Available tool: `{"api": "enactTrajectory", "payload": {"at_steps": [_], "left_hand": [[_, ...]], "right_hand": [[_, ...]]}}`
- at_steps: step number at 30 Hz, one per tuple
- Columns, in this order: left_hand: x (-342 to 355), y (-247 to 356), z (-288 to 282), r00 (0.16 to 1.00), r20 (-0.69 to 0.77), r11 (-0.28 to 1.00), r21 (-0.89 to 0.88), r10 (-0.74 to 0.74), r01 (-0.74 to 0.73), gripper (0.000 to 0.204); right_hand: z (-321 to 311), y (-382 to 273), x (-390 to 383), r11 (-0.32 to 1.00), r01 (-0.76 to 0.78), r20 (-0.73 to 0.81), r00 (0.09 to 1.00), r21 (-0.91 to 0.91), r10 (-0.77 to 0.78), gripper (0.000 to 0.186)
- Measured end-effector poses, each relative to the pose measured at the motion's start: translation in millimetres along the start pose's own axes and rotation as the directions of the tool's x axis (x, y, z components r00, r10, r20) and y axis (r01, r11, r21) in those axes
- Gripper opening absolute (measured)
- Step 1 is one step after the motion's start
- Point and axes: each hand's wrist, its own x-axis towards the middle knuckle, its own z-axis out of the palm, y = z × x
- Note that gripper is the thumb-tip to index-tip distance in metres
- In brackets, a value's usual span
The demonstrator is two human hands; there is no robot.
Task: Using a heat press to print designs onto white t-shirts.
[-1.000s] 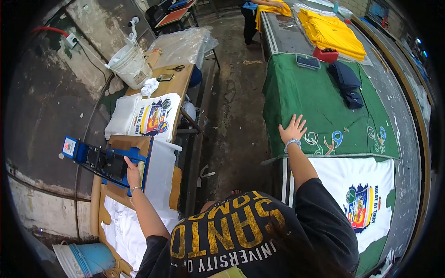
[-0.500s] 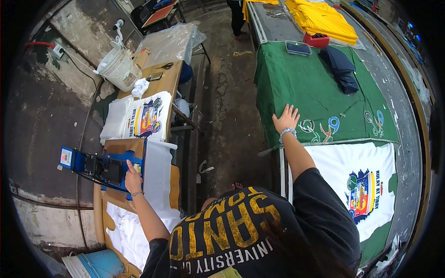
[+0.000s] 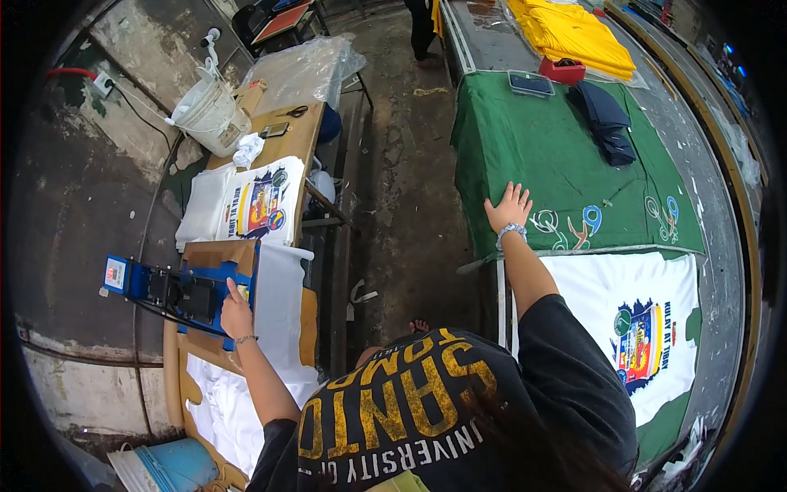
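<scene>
My left hand (image 3: 236, 313) is closed at the front of a blue and black heat press (image 3: 184, 293), around its handle. Most of the grip is hidden beneath my fingers. Flat on a green cloth (image 3: 525, 148) rests my right hand (image 3: 508, 210), fingers spread, close to the cloth's left edge. Nearer me on the right table lies a white T-shirt (image 3: 574, 287) with a colourful print. Beyond the press, a stack of printed white shirts (image 3: 283, 176) sits on the left bench.
White cloth (image 3: 217, 410) lies below the press. A white bucket (image 3: 209, 123), scissors (image 3: 299, 111) and a phone (image 3: 275, 130) stand farther up the left bench. Dark folded fabric (image 3: 602, 123), a red box (image 3: 562, 70) and yellow shirts (image 3: 574, 37) occupy the right table. A blue bucket (image 3: 176, 467) is at lower left.
My left index finger, stretched forward earlier, is now drawn in toward the hand. The right hand stays on the green cloth; the view has shifted slightly.
</scene>
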Motion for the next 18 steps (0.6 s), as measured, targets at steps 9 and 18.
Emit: {"api": "enactTrajectory", "payload": {"at_steps": [9,18], "left_hand": [[10.0,-15.6,8.9,0.986,0.092,0.966,0.211,0.135,-0.152,0.058],[-5.2,9.7,-10.1,0.999,0.037,1.0,0.008,-0.009,0.009,0.085]], "right_hand": [[-7.2,-2.9,-5.3,0.998,0.049,-0.239,0.969,-0.036,-0.056,0.085],[-8.7,-4.2,-5.4,1.0,-0.002,-0.053,0.999,-0.021,0.001,0.085]]}}
